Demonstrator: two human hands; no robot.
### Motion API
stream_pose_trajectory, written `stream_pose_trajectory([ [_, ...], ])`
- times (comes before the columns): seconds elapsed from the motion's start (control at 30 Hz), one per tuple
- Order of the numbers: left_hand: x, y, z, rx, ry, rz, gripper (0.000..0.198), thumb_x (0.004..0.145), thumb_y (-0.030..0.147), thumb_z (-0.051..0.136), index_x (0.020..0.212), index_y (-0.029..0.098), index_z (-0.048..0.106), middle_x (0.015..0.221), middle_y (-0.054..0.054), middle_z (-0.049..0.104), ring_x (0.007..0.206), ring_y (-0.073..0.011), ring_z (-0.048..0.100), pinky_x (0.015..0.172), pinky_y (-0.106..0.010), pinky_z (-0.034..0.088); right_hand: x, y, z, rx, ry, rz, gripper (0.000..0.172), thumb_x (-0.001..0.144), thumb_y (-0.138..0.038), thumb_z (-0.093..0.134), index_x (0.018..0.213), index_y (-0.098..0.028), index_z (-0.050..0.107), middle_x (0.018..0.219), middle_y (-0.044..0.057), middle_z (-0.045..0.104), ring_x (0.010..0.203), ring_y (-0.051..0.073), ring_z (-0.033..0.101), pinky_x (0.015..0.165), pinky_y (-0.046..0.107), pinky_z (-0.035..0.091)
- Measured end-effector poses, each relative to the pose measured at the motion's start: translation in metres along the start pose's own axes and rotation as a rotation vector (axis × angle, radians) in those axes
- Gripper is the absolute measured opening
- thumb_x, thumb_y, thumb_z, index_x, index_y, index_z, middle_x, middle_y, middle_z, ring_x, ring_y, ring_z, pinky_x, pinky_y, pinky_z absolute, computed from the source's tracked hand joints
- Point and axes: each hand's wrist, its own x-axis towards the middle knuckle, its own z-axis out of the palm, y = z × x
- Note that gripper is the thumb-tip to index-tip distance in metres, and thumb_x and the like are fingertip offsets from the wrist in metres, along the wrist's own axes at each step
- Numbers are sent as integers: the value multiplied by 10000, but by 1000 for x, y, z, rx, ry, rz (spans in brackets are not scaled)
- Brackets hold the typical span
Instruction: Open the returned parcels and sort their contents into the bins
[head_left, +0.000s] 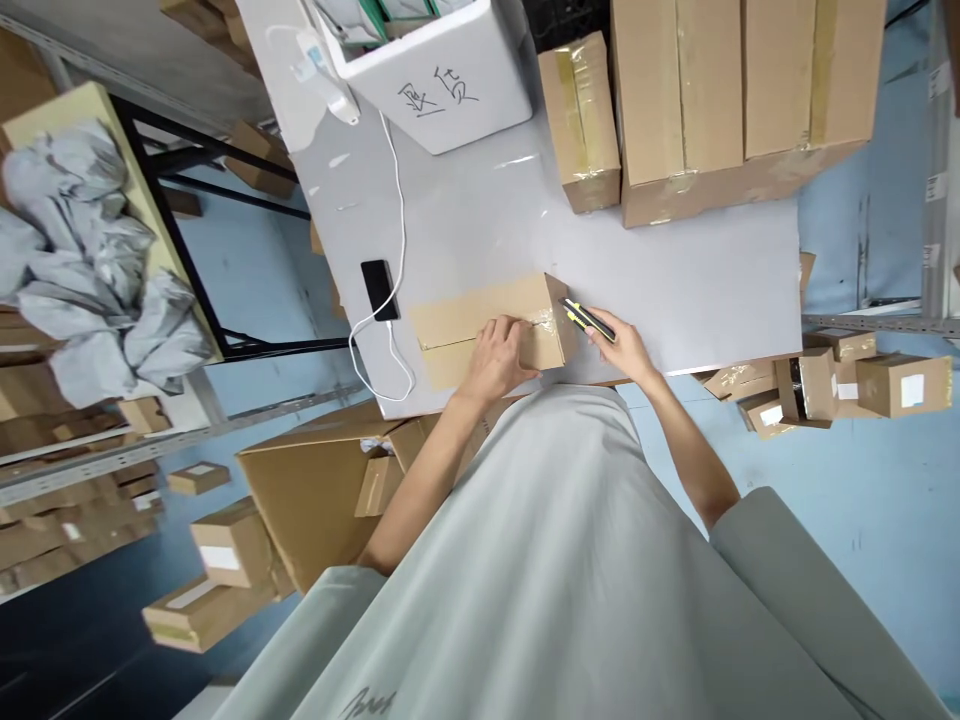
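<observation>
A long cardboard box (551, 345) lies near the table's front edge, with clear tape over its right end. My left hand (496, 352) presses on its top with curled fingers and steadies it. In my right hand (624, 350) is a black and yellow utility knife (592, 322), gripped between thumb and fingers. The knife's tip points up and left at the box's right end face; whether it touches the cardboard I cannot tell.
On the grey table (480, 220) a black phone (380, 290) lies on the left with a white cable. A white bin (442, 95) stands at the back, beside large taped cartons (682, 110). Below on the left, a big open carton (300, 490) holds a smaller box.
</observation>
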Motion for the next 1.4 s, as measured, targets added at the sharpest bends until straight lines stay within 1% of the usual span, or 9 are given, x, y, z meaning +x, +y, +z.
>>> stream_pose_trajectory([
  [0.07, 3, 1, 2, 11, -15, 0, 958, 653, 227, 1104, 1479, 223, 620, 1448, -199, 648, 1324, -474, 643, 1137, -627, 565, -5, 9, 15, 120, 24, 23, 740, 1058, -675, 650, 1643, -224, 686, 1012, 57, 868, 560, 146, 647, 601, 295, 605],
  [0.13, 5, 1, 4, 17, -29, -1, 952, 634, 208, 1108, 1450, 215, 617, 1430, -199, 647, 1306, -472, 643, 1135, -631, 565, -10, 15, 24, 188, 43, 42, 771, 1034, -704, 673, 1633, -221, 701, 983, 49, 862, 538, 134, 627, 573, 285, 592],
  [0.3, 8, -4, 4, -7, -43, -4, 953, 634, 247, 1116, 1439, 238, 605, 1415, -181, 638, 1309, -479, 631, 1145, -648, 551, -17, 18, 34, 258, 66, 64, 842, 1017, -763, 674, 1662, -223, 687, 946, 27, 847, 539, 126, 619, 557, 270, 590],
  [0.5, 6, -3, 2, 1, -44, 0, 949, 655, 240, 1104, 1453, 235, 590, 1426, -183, 629, 1311, -477, 630, 1147, -644, 553, -16, 17, 32, 266, 69, 72, 832, 1010, -755, 709, 1650, -222, 707, 942, 31, 858, 549, 126, 611, 580, 273, 617],
  [0.67, 6, -1, 1, 6, -53, -2, 915, 666, 229, 1095, 1432, 215, 594, 1423, -197, 624, 1307, -480, 630, 1140, -643, 557, -14, 18, 30, 266, 48, 78, 853, 1002, -754, 708, 1662, -213, 698, 953, 36, 863, 549, 130, 613, 562, 276, 602],
  [0.9, 3, -1, 6, -2, -14, -5, 932, 647, 227, 1108, 1423, 229, 592, 1401, -183, 622, 1284, -469, 636, 1131, -642, 566, -15, 19, 30, 298, 47, 82, 918, 988, -791, 690, 1683, -192, 674, 957, 25, 854, 524, 105, 589, 530, 251, 568],
  [1.1, 1, 0, 8, -38, 3, -28, 949, 633, 185, 1106, 1438, 223, 604, 1414, -189, 615, 1304, -480, 622, 1151, -649, 548, -13, 16, 30, 304, 50, 56, 853, 1012, -773, 706, 1667, -226, 693, 921, 12, 835, 524, 101, 590, 530, 245, 569],
  [1.27, 0, 0, 9, -34, 2, -20, 935, 658, 190, 1088, 1456, 212, 603, 1427, -204, 613, 1324, -496, 626, 1163, -664, 546, -12, 16, 31, 294, 45, 58, 861, 1015, -776, 696, 1676, -223, 685, 925, 14, 835, 539, 110, 591, 544, 252, 586],
  [1.4, -1, -1, 8, -30, 17, -8, 938, 668, 200, 1085, 1469, 219, 596, 1415, -195, 616, 1316, -483, 638, 1167, -657, 555, -11, 15, 32, 289, 43, 84, 866, 1017, -783, 698, 1682, -228, 678, 930, 17, 841, 539, 111, 592, 547, 252, 589],
])
